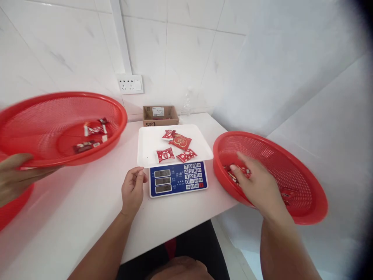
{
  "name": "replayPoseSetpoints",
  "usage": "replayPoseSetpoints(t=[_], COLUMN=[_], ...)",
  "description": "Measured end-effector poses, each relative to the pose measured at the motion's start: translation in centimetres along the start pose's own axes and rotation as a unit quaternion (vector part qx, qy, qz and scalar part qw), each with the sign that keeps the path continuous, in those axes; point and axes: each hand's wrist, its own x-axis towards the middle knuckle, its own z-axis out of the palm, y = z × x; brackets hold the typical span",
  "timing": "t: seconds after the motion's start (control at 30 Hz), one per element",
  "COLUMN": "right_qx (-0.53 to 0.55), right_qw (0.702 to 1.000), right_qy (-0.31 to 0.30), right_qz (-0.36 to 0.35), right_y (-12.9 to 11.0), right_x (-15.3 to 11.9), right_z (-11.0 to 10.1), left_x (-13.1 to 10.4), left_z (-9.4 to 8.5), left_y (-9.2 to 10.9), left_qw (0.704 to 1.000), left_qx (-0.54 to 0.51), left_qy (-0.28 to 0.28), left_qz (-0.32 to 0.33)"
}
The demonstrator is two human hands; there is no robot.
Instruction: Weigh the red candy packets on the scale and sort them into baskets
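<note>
My right hand [258,182] reaches into the right red basket [316,200]. Its thumb and fingers are apart, just over small wrapped candies [233,175] there. Beside the left edge of the digital scale [177,181], my left hand [132,190] is closed loosely, its fingertips by the tray's front corner; nothing shows in it. Several red-and-white candy packets [165,154] and a flat red packet with gold print [181,141] lie on the scale's white tray [148,142].
At left, another person's hand [14,175] grips a tilted red basket [58,97] with a few wrapped candies [94,130] inside. Part of another red basket [17,206] shows below. A cardboard box [160,116] and a clear plastic bottle [187,103] stand by the wall.
</note>
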Motion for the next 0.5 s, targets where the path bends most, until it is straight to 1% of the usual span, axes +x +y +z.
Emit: replayPoseSetpoints(t=[0.07, 0.13, 0.23, 0.3, 0.33, 0.37, 0.4, 0.47, 0.5], right_qx=[-0.005, -0.018, -0.025, -0.024, -0.025, -0.026, -0.025, -0.023, -0.021], right_qw=[0.996, 0.991, 0.989, 0.989, 0.989, 0.989, 0.989, 0.989, 0.989], right_qy=[-0.085, -0.131, -0.145, -0.144, -0.145, -0.146, -0.146, -0.145, -0.144], right_qz=[-0.010, -0.010, -0.011, -0.012, -0.011, -0.011, -0.011, -0.012, -0.012], right_y=[0.2, 0.5, 0.8, 1.0, 1.0, 1.1, 1.1, 1.2, 1.2], right_x=[-1.1, -1.8, -2.1, -2.1, -2.1, -2.1, -2.1, -2.2, -2.2], right_z=[0.8, 1.5, 2.2, 2.4, 2.4, 2.4, 2.4, 2.5, 2.5], left_x=[0.1, 0.2, 0.4, 0.6, 0.8, 1.1, 1.4, 2.4, 3.0], left_z=[0.0, 0.0, -0.3, -0.8, -1.2, -1.7, -2.4, -4.4, -5.6], left_y=[-0.2, -0.4, -0.4, 0.1, 0.6, 1.1, 1.6, 2.7, 3.0], left_qw=[1.000, 1.000, 0.999, 0.994, 0.985, 0.971, 0.949, 0.889, 0.859], left_qx=[0.003, 0.011, 0.039, 0.101, 0.151, 0.209, 0.268, 0.374, 0.416], left_qy=[0.002, 0.006, 0.020, 0.045, 0.061, 0.078, 0.096, 0.128, 0.145], left_qz=[-0.004, -0.007, -0.001, 0.024, 0.052, 0.090, 0.137, 0.231, 0.260])
